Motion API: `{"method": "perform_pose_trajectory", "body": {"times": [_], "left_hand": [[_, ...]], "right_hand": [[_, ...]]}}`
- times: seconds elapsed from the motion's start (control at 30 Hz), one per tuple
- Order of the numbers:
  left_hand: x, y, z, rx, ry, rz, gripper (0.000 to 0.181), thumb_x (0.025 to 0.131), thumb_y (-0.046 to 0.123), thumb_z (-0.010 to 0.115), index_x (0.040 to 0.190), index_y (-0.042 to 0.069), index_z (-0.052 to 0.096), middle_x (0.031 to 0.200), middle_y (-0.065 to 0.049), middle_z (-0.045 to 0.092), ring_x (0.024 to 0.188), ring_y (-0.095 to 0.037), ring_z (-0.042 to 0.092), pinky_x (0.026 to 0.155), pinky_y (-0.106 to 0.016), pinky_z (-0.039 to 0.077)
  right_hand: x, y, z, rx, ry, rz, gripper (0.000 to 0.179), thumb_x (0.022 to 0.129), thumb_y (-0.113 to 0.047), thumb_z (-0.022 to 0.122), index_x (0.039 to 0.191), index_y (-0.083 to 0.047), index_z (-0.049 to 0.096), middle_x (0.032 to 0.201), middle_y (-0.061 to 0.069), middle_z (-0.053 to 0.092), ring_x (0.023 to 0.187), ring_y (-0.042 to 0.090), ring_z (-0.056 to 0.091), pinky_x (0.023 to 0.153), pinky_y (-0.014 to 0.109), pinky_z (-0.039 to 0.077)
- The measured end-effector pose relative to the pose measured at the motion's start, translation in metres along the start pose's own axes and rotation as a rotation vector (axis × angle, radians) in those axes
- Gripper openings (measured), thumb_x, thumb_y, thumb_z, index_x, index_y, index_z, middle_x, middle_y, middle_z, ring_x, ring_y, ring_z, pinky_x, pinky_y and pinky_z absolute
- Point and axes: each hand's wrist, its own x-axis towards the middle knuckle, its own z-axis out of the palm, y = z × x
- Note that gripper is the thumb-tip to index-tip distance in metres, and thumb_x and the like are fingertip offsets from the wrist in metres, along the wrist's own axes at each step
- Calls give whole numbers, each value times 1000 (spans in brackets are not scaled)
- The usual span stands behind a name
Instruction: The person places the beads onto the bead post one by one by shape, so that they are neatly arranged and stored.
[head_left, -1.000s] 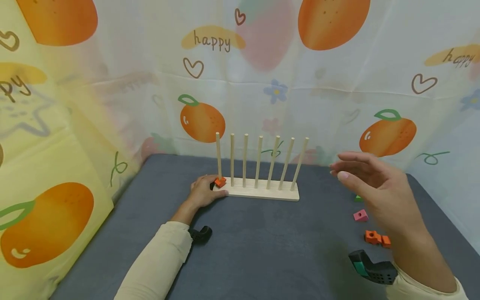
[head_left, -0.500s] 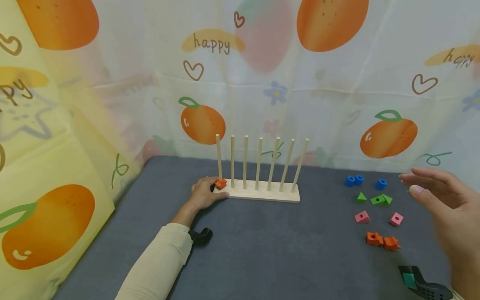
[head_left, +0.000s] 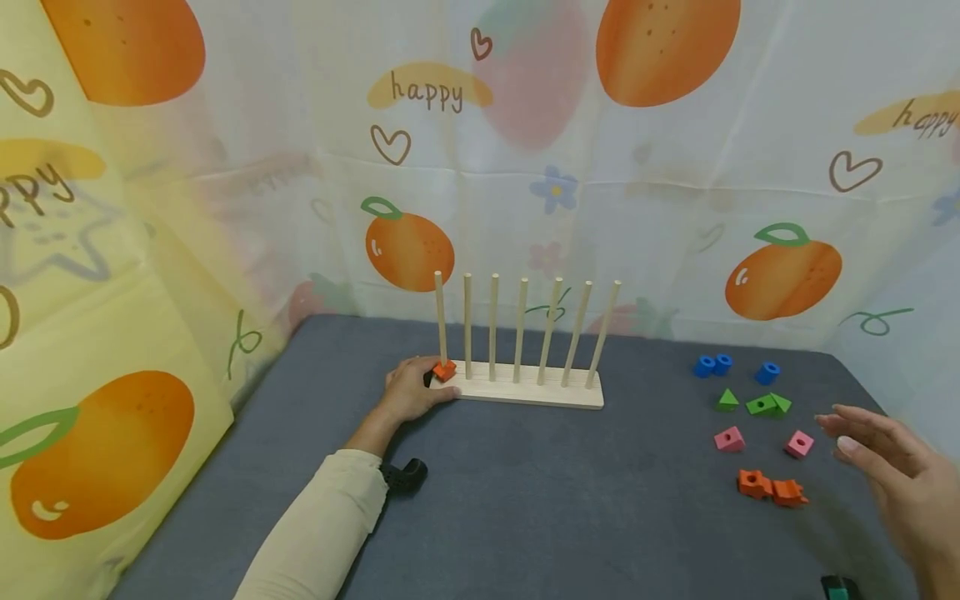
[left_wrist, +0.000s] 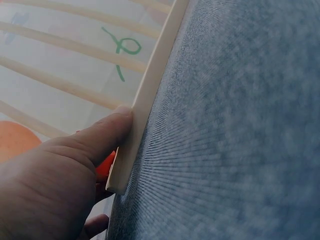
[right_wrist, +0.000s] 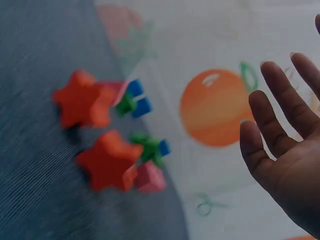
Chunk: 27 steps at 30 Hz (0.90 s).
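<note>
Peg rack [head_left: 525, 389], its 7 pegs [head_left: 521, 329] upright, is gripped at one end by the left hand [head_left: 410, 388], thumb on the front edge; 1 orange block [head_left: 445, 372] sits between that thumb and the fingers; right hand [head_left: 915, 492] holds nothing, fingers loosely extended; left of its fingertips lie 2 orange stars [head_left: 754, 484], 2 pink blocks [head_left: 800, 444], 3 green blocks [head_left: 727, 402], 3 blue blocks [head_left: 767, 372].

Free lane between pegboard [head_left: 536, 391] and loose orange stars [head_left: 754, 484], upright pegs [head_left: 521, 329] in the way
</note>
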Motion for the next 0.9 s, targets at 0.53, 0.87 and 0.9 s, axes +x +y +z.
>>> {"method": "perform_pose_trajectory", "body": {"times": [0.53,0.87,0.9], "left_hand": [[1,0,3,9,-12,-7,68,82,41,77,138,11,55,140,-12,49,135,-35,31,106,-55,14],[1,-1,2,-3,-7,-10,68,81,39,78,138,9,55,140,-13,49,134,-37,31,106,-56,14],[1,0,2,-3,-5,-10,68,81,39,78,138,9,55,140,-13,50,134,-36,31,106,-56,14]], "right_hand": [[-29,66,-15,-420,-229,497,69,98,-42,55,151,-7,30,128,-7,47,95,-13,39,67,19,47],[-27,67,-10,-622,-330,499,75,88,-48,68,139,3,47,132,31,49,108,29,57,78,46,51],[-26,67,-10,-644,-325,494,74,87,-49,68,137,3,49,131,33,48,109,39,55,77,50,50]]}}
